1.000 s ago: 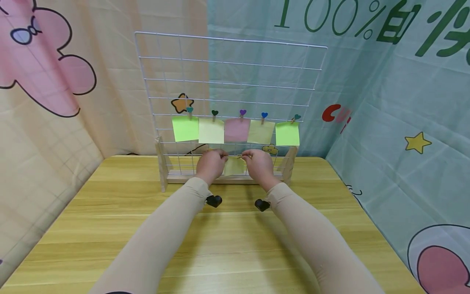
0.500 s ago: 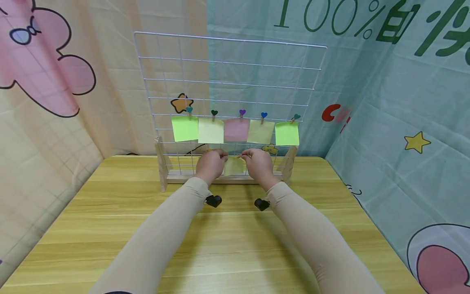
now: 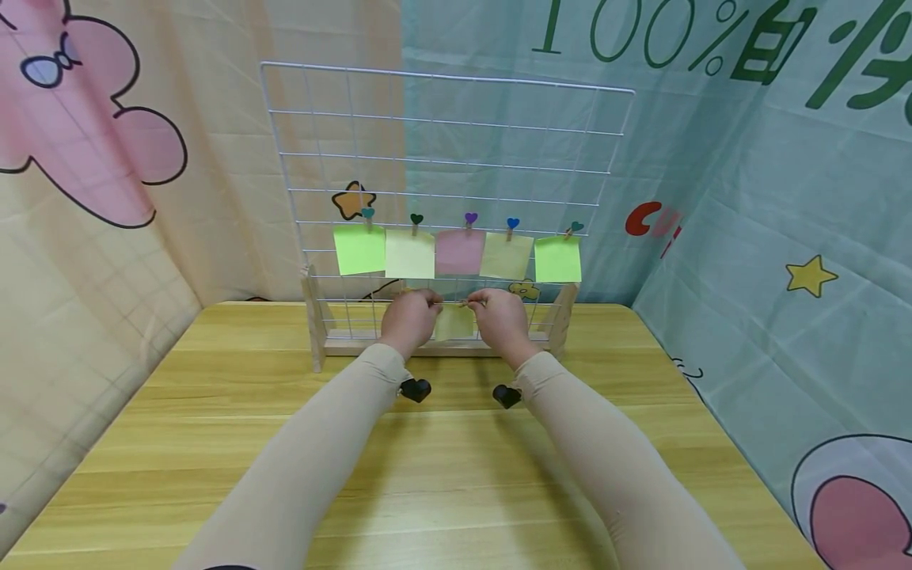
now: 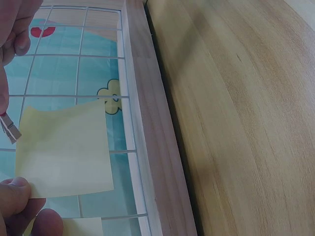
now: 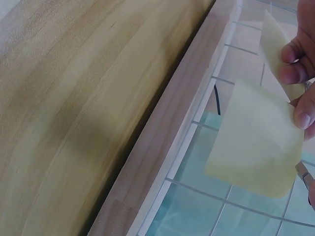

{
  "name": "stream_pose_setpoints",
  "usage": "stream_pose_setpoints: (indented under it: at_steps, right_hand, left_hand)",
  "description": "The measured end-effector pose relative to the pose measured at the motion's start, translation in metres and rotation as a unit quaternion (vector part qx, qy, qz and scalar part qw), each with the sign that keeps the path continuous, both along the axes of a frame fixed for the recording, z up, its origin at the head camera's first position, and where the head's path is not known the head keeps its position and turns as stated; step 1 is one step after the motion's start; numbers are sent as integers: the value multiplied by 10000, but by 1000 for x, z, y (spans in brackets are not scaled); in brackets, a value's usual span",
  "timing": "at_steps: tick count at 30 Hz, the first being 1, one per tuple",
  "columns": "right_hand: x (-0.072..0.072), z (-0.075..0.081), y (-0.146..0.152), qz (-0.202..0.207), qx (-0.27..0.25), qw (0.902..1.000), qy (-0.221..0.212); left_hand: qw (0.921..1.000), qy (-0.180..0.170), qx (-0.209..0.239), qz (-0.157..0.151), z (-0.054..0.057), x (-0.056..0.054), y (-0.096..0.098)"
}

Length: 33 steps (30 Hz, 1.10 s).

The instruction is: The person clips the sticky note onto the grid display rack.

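My left hand [image 3: 411, 321] pinches a pale yellow sticky note [image 4: 66, 152] by an upper corner, in front of the wire grid's lower part. A second yellow note [image 5: 272, 42] is also in the left fingers, behind and to the side of the first. My right hand [image 3: 503, 318] pinches a small wooden clothespin [image 4: 10, 129] near the note's other upper corner. In the right wrist view, the clothespin's tip lies close to the note's edge; whether it touches the paper or a wire I cannot tell.
The white wire grid [image 3: 456, 164] stands upright in a wooden base [image 3: 342, 348] on the wooden table [image 3: 456, 475]. Several notes hang in a row above the hands, including a pink note [image 3: 459, 252], under heart-topped clothespins. Printed curtains [image 3: 748, 237] enclose the back and sides.
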State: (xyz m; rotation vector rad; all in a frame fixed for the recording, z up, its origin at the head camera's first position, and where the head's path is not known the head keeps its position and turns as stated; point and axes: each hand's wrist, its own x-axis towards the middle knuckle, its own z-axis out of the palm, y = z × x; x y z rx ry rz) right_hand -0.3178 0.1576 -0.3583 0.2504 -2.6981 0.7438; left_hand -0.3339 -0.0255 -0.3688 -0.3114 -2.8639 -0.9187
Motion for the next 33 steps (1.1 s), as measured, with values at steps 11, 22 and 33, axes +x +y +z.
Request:
stream_pose_setpoints:
  at_steps: [11,22,33]
  right_hand:
    - [-6,2,-2,4,329,9994,-38]
    - [-12,8,-4,44,577,9975,-399]
    - [-17,14,-4,285,968,9935,-523]
  left_hand:
    - [10000,70,54,-39,0,1,0]
    - [10000,-27,94,-12,0,1,0]
    - [10000,11,49,14,0,0,0]
